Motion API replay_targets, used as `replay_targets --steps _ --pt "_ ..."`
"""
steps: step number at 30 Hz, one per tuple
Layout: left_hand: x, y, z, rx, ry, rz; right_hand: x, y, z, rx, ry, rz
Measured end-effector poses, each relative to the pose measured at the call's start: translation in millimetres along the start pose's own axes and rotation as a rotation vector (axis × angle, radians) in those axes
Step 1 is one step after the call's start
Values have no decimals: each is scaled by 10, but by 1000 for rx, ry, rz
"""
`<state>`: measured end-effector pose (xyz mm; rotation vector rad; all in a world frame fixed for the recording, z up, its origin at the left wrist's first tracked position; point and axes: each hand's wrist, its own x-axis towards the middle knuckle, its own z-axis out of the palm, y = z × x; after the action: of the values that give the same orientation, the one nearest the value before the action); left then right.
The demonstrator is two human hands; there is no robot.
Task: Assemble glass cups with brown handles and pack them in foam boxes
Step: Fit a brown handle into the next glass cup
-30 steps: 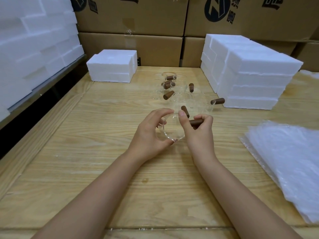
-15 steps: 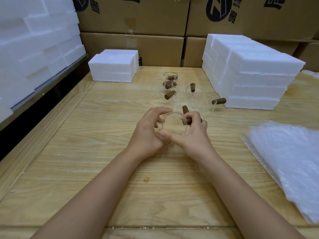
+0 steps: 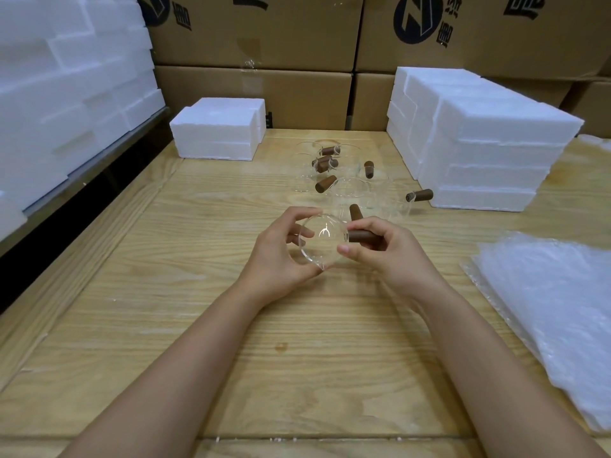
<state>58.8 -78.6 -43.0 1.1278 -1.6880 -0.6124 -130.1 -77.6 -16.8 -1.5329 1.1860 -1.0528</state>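
Glass cup (image 3: 322, 241), tilted so its open mouth faces the camera, is held between a person's two bare hands over the middle of a wooden table (image 3: 231, 358). The left hand (image 3: 281, 256) cradles the cup's left side, fingers curled over the far rim and thumb pressed under the near edge. The right hand (image 3: 390, 256) wraps its curled fingers round the brown handle (image 3: 362, 236), which juts out to the right from the cup's wall, while the thumb rests against the near right rim. Whether the cup touches the tabletop cannot be told.

Just beyond the hands, a cluster of other cups (image 3: 350, 190) with brown handles stands on the table, the handles pointing in different directions. At far right a tall stack of white foam boxes (image 3: 479, 150) sits beside that cluster. A smaller foam stack (image 3: 218, 130) lies at far left on the table, and more foam blocks (image 3: 66, 94) fill a shelf along the left edge. Clear plastic sheets (image 3: 555, 309) are piled at near right. Cardboard cartons (image 3: 258, 31) with dark printed logos line the far wall.
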Motion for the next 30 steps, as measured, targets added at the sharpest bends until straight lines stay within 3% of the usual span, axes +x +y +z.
replay_targets --steps 6,14,23,30 --pt "-1 13 40 28 6 59 11 0 66 98 79 17" --pt "-14 67 155 227 29 296 9 6 215 49 255 138" --pt "-37 92 132 242 12 268 -7 30 344 -265 229 83" --pt "-22 90 71 72 19 97 -43 14 282 -291 116 -52"
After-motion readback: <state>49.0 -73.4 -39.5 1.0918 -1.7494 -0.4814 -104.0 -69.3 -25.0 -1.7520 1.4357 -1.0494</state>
